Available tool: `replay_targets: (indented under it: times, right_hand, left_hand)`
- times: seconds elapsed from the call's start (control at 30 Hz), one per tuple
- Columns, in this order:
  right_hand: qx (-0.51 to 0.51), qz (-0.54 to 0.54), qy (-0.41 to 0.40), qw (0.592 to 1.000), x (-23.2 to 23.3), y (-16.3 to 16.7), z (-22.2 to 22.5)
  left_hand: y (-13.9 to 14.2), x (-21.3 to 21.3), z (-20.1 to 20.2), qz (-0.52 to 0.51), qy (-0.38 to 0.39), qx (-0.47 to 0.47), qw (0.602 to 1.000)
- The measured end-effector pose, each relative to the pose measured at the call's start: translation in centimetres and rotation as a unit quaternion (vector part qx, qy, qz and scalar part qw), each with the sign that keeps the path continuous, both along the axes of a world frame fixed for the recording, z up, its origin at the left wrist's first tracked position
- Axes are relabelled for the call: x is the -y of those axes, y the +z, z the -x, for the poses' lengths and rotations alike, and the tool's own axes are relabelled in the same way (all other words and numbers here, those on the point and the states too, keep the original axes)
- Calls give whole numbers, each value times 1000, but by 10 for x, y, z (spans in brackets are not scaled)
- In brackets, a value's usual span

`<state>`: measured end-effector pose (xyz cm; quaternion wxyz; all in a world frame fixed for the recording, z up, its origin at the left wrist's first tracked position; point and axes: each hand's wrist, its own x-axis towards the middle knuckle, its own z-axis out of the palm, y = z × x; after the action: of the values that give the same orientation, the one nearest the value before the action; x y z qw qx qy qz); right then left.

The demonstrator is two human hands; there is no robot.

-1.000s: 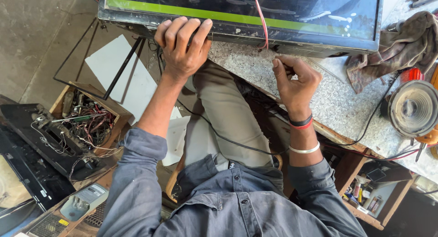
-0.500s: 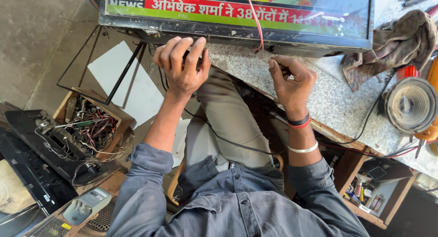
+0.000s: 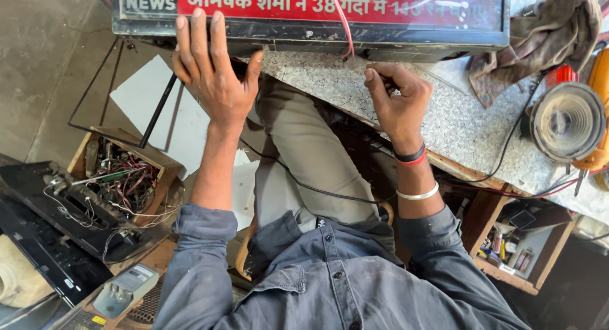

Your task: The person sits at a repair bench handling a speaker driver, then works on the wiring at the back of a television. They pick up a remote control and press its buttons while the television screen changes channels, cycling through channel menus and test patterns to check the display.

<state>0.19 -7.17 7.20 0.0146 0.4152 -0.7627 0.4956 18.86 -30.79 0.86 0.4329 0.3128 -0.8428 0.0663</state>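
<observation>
Gripping the television (image 3: 444, 16) frame, left hand (image 3: 212, 76) fingers spread; right hand (image 3: 396, 101) fingers pinch something unclear.

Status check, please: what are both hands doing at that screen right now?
Left hand gripping the screen's lower edge. Right hand pinching something small beside the red wire. Nothing blocking.

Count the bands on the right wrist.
3: a black band and a red band stacked just below the right hand, and a white bangle further down the forearm. Its underside is hidden.
</observation>
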Motion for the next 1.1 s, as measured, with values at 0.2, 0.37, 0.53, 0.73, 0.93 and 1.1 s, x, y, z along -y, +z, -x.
replay_targets:
  times: [0.2, 0.37, 0.53, 0.73, 0.93, 1.1]
  right_hand:
    - [17, -6, 13, 1000, 1, 2, 0]
    - [21, -21, 12, 999, 2, 2, -1]
    - [-1, -27, 11, 1000, 4, 0, -1]
    - [13, -25, 31, 999, 6, -3, -3]
    - [22, -21, 35, 999, 6, -4, -3]
    - [7, -31, 19, 999, 4, -3, -1]
  left_hand:
    - [1, -6, 3, -12, 0, -10, 1000]
    - [4, -6, 4, -3, -12, -26, 1000]
    - [11, -8, 5, -19, -29, -48, 998]
    - [21, -4, 1, 31, -43, -86, 995]
    - [18, -4, 1, 19, -40, -77, 996]
    - [13, -8, 3, -36, -33, -54, 997]
